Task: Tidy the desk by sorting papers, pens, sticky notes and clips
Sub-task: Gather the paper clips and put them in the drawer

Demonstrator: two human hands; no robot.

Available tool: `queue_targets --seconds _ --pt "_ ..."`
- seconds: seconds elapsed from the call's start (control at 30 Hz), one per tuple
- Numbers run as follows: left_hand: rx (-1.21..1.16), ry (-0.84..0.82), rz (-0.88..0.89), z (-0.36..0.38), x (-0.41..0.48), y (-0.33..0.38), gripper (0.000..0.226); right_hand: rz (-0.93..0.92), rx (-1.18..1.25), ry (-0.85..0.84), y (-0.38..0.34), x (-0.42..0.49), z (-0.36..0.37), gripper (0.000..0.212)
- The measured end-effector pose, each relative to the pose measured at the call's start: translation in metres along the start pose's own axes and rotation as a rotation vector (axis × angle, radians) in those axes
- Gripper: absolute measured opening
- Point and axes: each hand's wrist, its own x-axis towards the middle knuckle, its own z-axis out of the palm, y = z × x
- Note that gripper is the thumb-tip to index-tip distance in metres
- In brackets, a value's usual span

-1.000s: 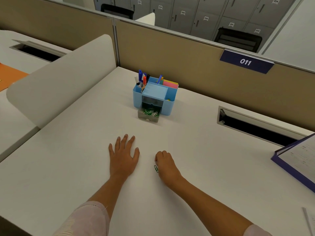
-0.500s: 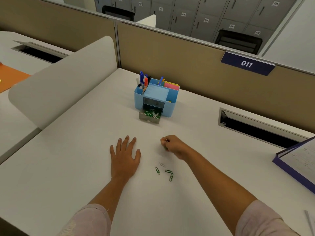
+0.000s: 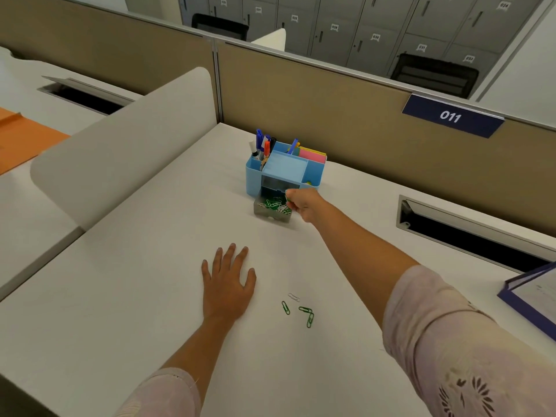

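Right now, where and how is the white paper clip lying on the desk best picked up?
Probably from straight above, pinching across the narrow width of the white paper clip. It lies flat on the desk, a thin wire loop, so no side offers an edge. It lies apart from the green paper clips, leaving fingertip room.

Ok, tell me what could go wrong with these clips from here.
1. The right hand seems to pinch a clip at the right edge of the open drawer; dropped there, it may land on the desk instead.
2. The drawer sticks far out of the organizer; a knock could spill it.
3. Four loose clips lie beside the flat left hand; the right hand, coming back, might scatter them.
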Motion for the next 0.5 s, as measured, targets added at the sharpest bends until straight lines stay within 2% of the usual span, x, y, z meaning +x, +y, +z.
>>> queue_targets --seconds 0.13,0.27,0.4,0.5 --pt "-0.003 0.007 0.002 -0.001 0.000 0.001 0.060 -0.039 -0.069 0.111 -0.007 0.013 0.008 0.051" --pt "-0.002 0.009 0.004 0.000 0.000 0.000 0.061 -0.064 -0.155 0.056 -0.002 0.008 0.007 0.041" --pt "-0.011 0.015 0.004 0.000 0.000 0.000 0.061 -0.382 -0.427 0.073 0.021 -0.010 0.001 0.030" --pt "0.001 0.009 0.003 -0.001 0.000 0.001 0.062 -0.511 -0.520 0.001 0.040 -0.032 -0.010 0.027"
